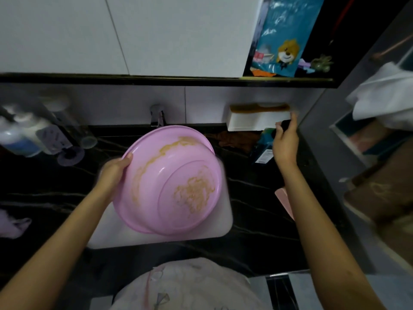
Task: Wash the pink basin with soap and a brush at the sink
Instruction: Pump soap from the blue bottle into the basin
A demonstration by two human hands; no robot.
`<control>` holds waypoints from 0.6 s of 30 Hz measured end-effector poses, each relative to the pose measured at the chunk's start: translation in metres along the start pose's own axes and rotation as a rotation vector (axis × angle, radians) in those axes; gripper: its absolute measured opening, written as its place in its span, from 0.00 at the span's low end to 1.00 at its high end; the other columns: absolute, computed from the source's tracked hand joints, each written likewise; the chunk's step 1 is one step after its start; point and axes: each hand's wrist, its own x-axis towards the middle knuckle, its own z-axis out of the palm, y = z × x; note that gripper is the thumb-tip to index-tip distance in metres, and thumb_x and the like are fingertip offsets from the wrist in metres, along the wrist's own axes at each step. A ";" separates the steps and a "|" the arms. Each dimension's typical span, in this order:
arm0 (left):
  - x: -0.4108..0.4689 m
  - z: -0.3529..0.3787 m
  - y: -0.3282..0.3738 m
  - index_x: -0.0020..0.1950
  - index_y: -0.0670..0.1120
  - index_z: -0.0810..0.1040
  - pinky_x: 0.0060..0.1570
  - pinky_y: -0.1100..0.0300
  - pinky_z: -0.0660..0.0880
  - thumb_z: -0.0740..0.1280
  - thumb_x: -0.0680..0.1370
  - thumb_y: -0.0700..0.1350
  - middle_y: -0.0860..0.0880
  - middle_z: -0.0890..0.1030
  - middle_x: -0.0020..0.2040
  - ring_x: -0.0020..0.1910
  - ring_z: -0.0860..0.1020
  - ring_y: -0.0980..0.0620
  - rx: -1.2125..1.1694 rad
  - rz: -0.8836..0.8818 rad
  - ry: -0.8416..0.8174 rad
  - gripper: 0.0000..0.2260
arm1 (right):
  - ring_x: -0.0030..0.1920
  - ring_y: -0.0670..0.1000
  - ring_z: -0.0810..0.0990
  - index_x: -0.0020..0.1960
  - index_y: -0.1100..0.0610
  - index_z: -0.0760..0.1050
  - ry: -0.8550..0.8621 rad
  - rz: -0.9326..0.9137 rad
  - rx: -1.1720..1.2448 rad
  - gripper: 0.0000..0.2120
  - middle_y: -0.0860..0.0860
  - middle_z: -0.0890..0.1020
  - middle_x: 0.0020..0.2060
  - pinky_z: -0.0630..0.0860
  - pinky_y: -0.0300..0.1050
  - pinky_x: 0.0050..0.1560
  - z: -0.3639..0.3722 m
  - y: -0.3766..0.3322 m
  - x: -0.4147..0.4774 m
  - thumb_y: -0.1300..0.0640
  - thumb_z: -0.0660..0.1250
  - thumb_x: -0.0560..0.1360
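Observation:
The pink basin (169, 182) is tilted over the white sink (225, 220), its inside facing me and smeared with orange-brown streaks on the wall and bottom. My left hand (114, 173) grips its left rim, thumb on the inner edge. My right hand (285, 142) is raised at the back right of the counter, fingers curled round a small dark object (286, 125) just below the white wall-mounted box (257, 120). What that object is cannot be made out. The faucet (157, 116) stands behind the basin.
Black marble counter (257, 189) surrounds the sink. Bottles and a cup holder (38, 135) stand at the left. A brown cloth and blue items (250, 142) lie at the back right, a pink item (285, 204) at the right. Above is a shelf with a blue bag (288, 36).

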 end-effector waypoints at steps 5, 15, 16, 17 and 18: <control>-0.015 0.003 0.006 0.42 0.43 0.80 0.50 0.50 0.73 0.68 0.75 0.51 0.42 0.80 0.42 0.43 0.77 0.45 -0.011 0.036 -0.032 0.11 | 0.73 0.53 0.61 0.78 0.53 0.43 -0.033 0.025 -0.029 0.33 0.56 0.58 0.75 0.59 0.38 0.68 -0.001 -0.007 0.001 0.64 0.58 0.80; -0.065 0.009 0.031 0.36 0.49 0.74 0.30 0.68 0.68 0.76 0.60 0.56 0.55 0.76 0.33 0.31 0.73 0.60 0.621 0.594 -0.492 0.16 | 0.34 0.45 0.71 0.56 0.58 0.75 -0.307 0.272 0.067 0.19 0.49 0.76 0.36 0.66 0.38 0.35 0.009 -0.023 -0.083 0.47 0.52 0.82; -0.067 0.009 0.030 0.37 0.49 0.72 0.31 0.64 0.67 0.74 0.60 0.60 0.53 0.74 0.32 0.31 0.71 0.58 0.720 0.673 -0.516 0.19 | 0.32 0.46 0.70 0.56 0.59 0.76 -0.355 0.390 0.112 0.23 0.49 0.75 0.35 0.64 0.39 0.32 0.011 -0.023 -0.085 0.44 0.50 0.82; -0.070 0.008 0.029 0.37 0.50 0.70 0.31 0.61 0.67 0.71 0.60 0.62 0.53 0.72 0.31 0.31 0.71 0.56 0.820 0.751 -0.512 0.20 | 0.31 0.46 0.69 0.55 0.58 0.76 -0.386 0.477 0.149 0.24 0.49 0.74 0.34 0.63 0.40 0.31 0.012 -0.023 -0.087 0.42 0.49 0.81; -0.073 0.008 0.025 0.38 0.52 0.69 0.31 0.60 0.66 0.70 0.60 0.63 0.54 0.71 0.30 0.31 0.70 0.55 0.904 0.837 -0.501 0.19 | 0.30 0.47 0.68 0.54 0.57 0.76 -0.415 0.529 0.158 0.25 0.49 0.74 0.34 0.63 0.40 0.31 0.012 -0.022 -0.090 0.40 0.49 0.81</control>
